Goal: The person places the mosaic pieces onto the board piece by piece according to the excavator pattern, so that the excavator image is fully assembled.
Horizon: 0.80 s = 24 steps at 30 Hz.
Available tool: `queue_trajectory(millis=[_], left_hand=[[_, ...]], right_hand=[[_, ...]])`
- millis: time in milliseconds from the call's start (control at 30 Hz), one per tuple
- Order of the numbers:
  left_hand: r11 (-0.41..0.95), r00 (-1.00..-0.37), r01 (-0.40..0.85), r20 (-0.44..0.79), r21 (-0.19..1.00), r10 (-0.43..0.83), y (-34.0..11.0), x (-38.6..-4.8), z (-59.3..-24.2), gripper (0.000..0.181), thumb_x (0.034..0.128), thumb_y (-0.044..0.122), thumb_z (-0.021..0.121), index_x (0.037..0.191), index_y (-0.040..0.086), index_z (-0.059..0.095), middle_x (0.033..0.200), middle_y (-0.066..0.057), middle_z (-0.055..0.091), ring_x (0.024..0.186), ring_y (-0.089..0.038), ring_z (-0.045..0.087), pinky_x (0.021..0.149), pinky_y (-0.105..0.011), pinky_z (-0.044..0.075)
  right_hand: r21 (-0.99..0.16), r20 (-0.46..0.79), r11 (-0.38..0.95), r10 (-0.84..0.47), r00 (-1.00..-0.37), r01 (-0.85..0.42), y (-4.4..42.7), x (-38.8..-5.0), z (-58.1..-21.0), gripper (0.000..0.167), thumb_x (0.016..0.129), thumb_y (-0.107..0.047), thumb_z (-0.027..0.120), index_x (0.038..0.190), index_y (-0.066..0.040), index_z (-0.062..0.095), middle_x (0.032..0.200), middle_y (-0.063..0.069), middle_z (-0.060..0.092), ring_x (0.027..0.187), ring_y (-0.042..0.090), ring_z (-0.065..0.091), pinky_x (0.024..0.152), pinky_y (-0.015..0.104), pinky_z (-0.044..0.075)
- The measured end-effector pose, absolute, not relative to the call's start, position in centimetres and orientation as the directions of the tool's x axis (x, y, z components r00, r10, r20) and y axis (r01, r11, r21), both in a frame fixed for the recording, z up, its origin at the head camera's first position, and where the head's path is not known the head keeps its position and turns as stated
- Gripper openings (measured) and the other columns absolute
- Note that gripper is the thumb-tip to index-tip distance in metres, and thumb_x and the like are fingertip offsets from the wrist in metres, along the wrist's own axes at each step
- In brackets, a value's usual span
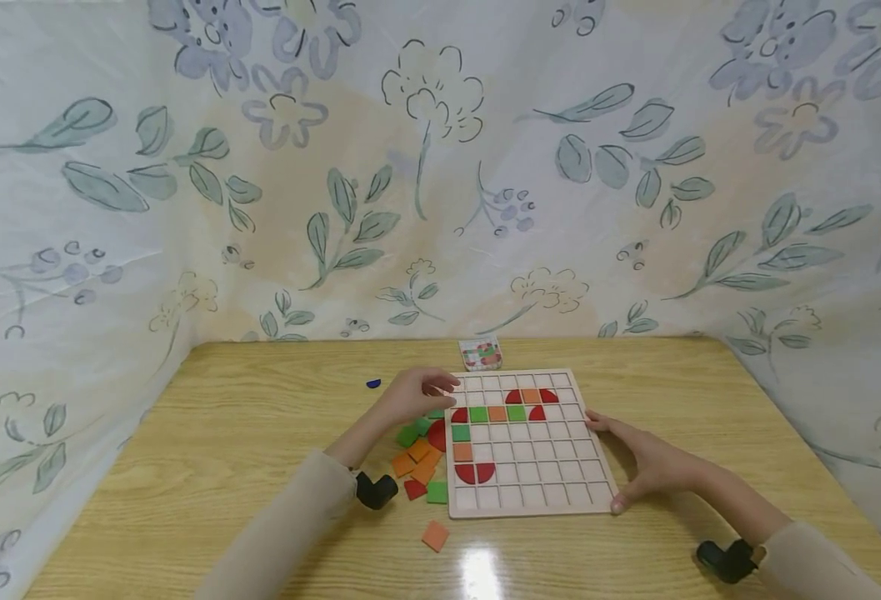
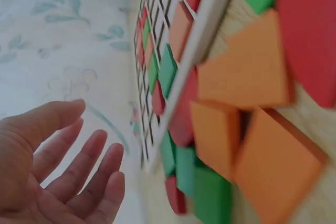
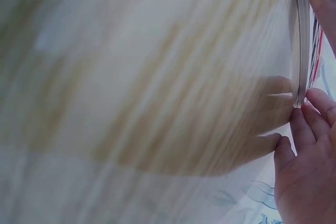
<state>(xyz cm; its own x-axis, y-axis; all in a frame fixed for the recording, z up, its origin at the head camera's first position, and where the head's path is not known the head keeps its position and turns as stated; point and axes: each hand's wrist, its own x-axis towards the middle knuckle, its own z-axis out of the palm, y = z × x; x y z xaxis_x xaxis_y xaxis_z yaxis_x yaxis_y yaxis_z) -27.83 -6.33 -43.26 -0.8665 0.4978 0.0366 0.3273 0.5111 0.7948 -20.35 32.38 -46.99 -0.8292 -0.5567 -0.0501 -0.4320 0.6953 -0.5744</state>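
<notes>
A white grid board [image 1: 530,500] lies on the table, with red, green and orange pieces in some cells. The left hand [image 1: 413,396] hovers over its upper left corner, fingers relaxed and apart; in the left wrist view that hand [image 2: 68,171] holds nothing. The right hand [image 1: 653,462] touches the board's right edge, thumb at the near corner and fingers farther up. In the right wrist view the fingertips of the right hand [image 3: 310,156] rest along the board's edge [image 3: 301,40]. Loose orange pieces [image 2: 247,61] and green ones [image 2: 212,195] lie beside the board's left side.
A small patterned card [image 1: 481,353] stands or lies behind the board; which, I cannot tell. A dark blue piece [image 1: 373,383] lies left of the left hand. One orange square [image 1: 436,536] sits near the table's front. A floral cloth [image 1: 425,167] hangs behind the table.
</notes>
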Motion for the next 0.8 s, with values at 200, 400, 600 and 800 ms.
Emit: queue_trajectory(millis=[200, 400, 600, 800], left_hand=[[0.493, -0.886, 0.292, 0.038, 0.819, 0.461, -8.7, -27.2, -43.9, 0.03, 0.0834, 0.013, 0.068, 0.112, 0.005, 0.064, 0.106, -0.01, 0.065, 0.09, -0.02, 0.062, 0.074, -0.027, 0.051], [0.537, -0.9, 0.28, 0.022, 0.796, 0.436, -10.9, -26.5, -44.4, 0.027, 0.081, 0.011, 0.07, 0.108, 0.007, 0.066, 0.104, -0.007, 0.067, 0.088, -0.017, 0.061, 0.074, -0.027, 0.05], [0.567, -0.881, 0.271, -0.037, 0.777, 0.472, -12.5, -25.9, -45.1, 0.026, 0.0793, 0.009, 0.07, 0.105, 0.01, 0.067, 0.102, -0.003, 0.067, 0.086, -0.015, 0.058, 0.075, -0.028, 0.049], [0.569, -0.859, 0.277, -0.066, 0.774, 0.508, -13.2, -25.4, -46.1, 0.03, 0.0762, 0.005, 0.071, 0.104, 0.013, 0.067, 0.102, 0.001, 0.065, 0.09, -0.016, 0.055, 0.079, -0.029, 0.047]], right_hand=[[-0.6, -0.034, 0.673, -0.562, -0.827, -0.432, 32.5, -20.2, -47.1, 0.109, 0.052, -0.05, 0.082, 0.14, -0.007, 0.034, 0.151, 0.016, 0.022, 0.134, 0.04, 0.019, 0.095, 0.002, 0.005], [-0.595, -0.029, 0.676, -0.56, -0.828, -0.435, 32.4, -20.2, -47.2, 0.108, 0.053, -0.051, 0.082, 0.14, -0.009, 0.034, 0.151, 0.014, 0.022, 0.137, 0.028, 0.018, 0.094, 0.002, 0.005], [-0.598, -0.023, 0.67, -0.562, -0.827, -0.439, 32.4, -20.3, -47.2, 0.108, 0.052, -0.049, 0.083, 0.139, -0.007, 0.035, 0.15, 0.016, 0.022, 0.135, 0.037, 0.019, 0.094, 0.0, 0.005], [-0.607, -0.008, 0.659, -0.563, -0.826, -0.444, 32.4, -20.3, -47.3, 0.109, 0.051, -0.049, 0.083, 0.138, -0.005, 0.036, 0.15, 0.017, 0.023, 0.136, 0.032, 0.018, 0.093, -0.001, 0.005]])
